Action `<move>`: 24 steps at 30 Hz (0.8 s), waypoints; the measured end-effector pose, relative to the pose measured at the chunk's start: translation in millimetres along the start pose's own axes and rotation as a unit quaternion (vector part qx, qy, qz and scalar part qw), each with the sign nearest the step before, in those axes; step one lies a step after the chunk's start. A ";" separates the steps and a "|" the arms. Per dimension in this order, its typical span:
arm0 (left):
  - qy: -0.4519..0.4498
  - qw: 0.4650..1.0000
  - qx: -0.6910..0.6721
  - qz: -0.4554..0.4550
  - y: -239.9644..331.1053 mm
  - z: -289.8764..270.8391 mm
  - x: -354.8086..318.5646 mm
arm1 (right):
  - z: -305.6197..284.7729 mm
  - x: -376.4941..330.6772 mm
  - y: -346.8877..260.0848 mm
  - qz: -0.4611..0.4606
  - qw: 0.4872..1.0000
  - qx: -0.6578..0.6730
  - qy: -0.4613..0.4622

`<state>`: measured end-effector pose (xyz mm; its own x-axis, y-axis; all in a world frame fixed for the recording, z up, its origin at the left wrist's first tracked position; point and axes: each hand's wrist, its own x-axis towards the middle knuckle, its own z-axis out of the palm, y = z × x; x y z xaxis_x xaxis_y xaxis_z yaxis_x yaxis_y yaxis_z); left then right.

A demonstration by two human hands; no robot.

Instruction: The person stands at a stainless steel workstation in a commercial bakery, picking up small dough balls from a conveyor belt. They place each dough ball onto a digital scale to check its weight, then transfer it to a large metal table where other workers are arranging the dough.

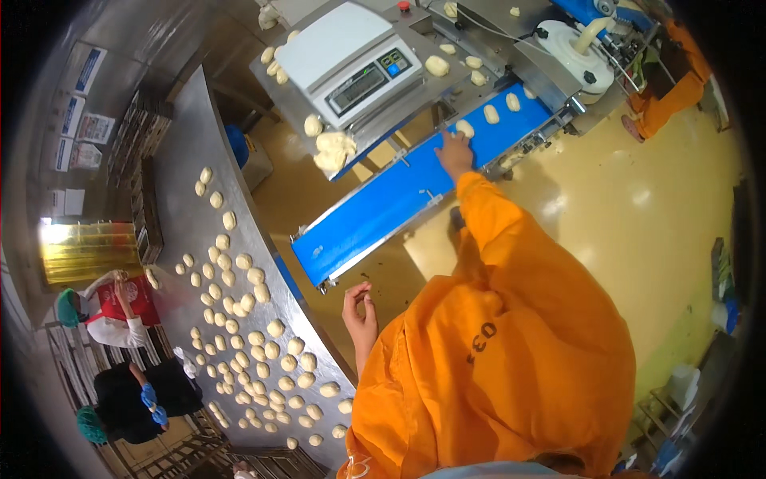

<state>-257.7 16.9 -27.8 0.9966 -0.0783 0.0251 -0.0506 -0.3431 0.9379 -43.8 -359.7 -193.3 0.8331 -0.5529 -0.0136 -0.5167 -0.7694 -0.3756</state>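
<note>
My right hand, in an orange sleeve, reaches over the blue conveyor belt, its fingers closed on the near end of a pale dough piece. More oval dough pieces lie farther along the belt toward the machine. Low on the left, between the belt's near end and the steel table, my left hand hangs with its fingers loosely bent and apart from the thumb. Nothing shows in it.
A white scale stands on a steel stand beyond the belt, a dough lump at its corner. Many dough pieces cover the long steel table at left. Two people work behind it. Another orange-clad person is at far right.
</note>
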 end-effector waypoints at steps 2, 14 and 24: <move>-0.022 1.000 0.021 0.001 13.6 26.3 31.8 | 6.3 21.0 7.7 -0.010 1.000 -0.007 -0.018; -0.222 0.949 0.200 -0.100 4.3 317.3 238.8 | -78.8 93.9 175.0 0.215 0.841 0.494 0.049; -0.235 0.897 0.370 -0.056 -37.3 390.7 312.2 | -127.9 155.3 120.0 0.076 0.886 0.457 -0.005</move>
<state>30.0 -360.4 -190.1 0.8690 -0.3309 -0.3679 -0.1542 -0.8877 0.4339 -1.6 -578.8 -122.0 0.7713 -0.6221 -0.1343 -0.2513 -0.1039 -0.9623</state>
